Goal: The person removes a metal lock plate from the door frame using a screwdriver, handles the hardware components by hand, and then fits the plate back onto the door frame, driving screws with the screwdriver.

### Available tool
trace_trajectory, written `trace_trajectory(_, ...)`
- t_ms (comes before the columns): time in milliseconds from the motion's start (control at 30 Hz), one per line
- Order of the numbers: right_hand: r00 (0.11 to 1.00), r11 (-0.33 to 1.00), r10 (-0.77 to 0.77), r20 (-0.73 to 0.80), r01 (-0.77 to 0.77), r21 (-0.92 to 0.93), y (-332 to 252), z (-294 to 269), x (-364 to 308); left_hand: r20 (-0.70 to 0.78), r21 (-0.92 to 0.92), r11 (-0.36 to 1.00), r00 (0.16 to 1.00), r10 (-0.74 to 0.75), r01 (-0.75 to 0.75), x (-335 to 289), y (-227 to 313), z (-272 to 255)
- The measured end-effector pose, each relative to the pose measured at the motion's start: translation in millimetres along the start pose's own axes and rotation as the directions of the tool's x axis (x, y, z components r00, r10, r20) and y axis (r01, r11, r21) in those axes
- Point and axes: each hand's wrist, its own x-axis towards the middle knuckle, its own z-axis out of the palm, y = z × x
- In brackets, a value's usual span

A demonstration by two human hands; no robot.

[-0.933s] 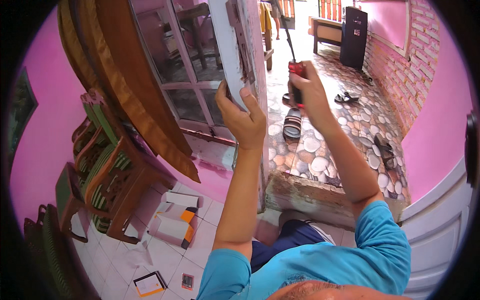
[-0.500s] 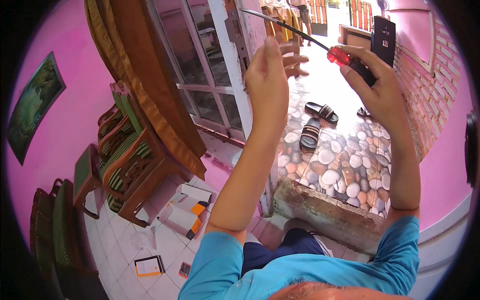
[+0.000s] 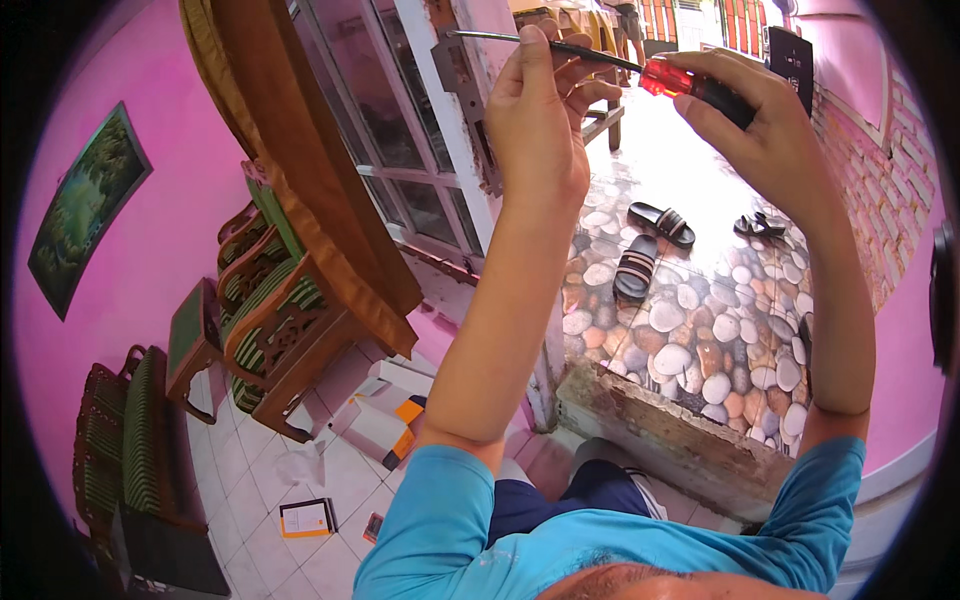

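Observation:
My right hand (image 3: pixel 765 120) grips the red and black handle of a screwdriver (image 3: pixel 660 78), held nearly level with its tip to the left. The thumb and fingers of my left hand (image 3: pixel 540 125) close round the long shaft near its tip end. That tip lies in front of a metal lock plate (image 3: pixel 462 85) set in the edge of the worn white door frame (image 3: pixel 425 60). Whether it touches the plate, I cannot tell.
Black striped slippers (image 3: pixel 637 268) lie on the pebble-patterned floor (image 3: pixel 690 330) beyond a raised sill (image 3: pixel 660 430). A brown curtain (image 3: pixel 300 200) hangs left of the window. Wooden chairs (image 3: pixel 285 330), an opened box (image 3: pixel 380 420) and a small flat box (image 3: pixel 307 518) are further left.
My left fingers, loose below the shaft before, have closed on it. The screwdriver has come down level and moved left toward the lock plate. The view has shifted slightly.

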Motion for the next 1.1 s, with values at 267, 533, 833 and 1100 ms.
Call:
trace_trajectory(267, 0.999, 0.999, 0.019, 0.051, -0.021, 0.029, 3.7, -1.8, 6.1, 0.007, -0.010, 1.000, 1.000, 0.003, -0.003, 3.9, -2.1, -2.7)
trace_trajectory(533, 0.990, 0.995, 0.095, 0.106, -0.096, 0.001, 17.8, -11.8, 20.1, 0.067, -0.050, 0.999, 0.998, -0.007, 0.010, 7.2, -2.3, -2.3)
trace_trajectory(833, 0.935, 0.959, 0.251, 0.250, -0.276, 0.070, 22.5, -26.9, 36.5, 0.054, -0.051, 0.999, 0.998, -0.009, 0.012, 12.3, -6.5, -1.9)
trace_trajectory(1100, 0.941, 0.961, 0.243, 0.233, -0.266, 0.070, 19.5, -27.1, 34.6, 0.073, -0.048, 0.999, 0.997, 0.013, -0.009, 12.9, -6.9, -2.3)
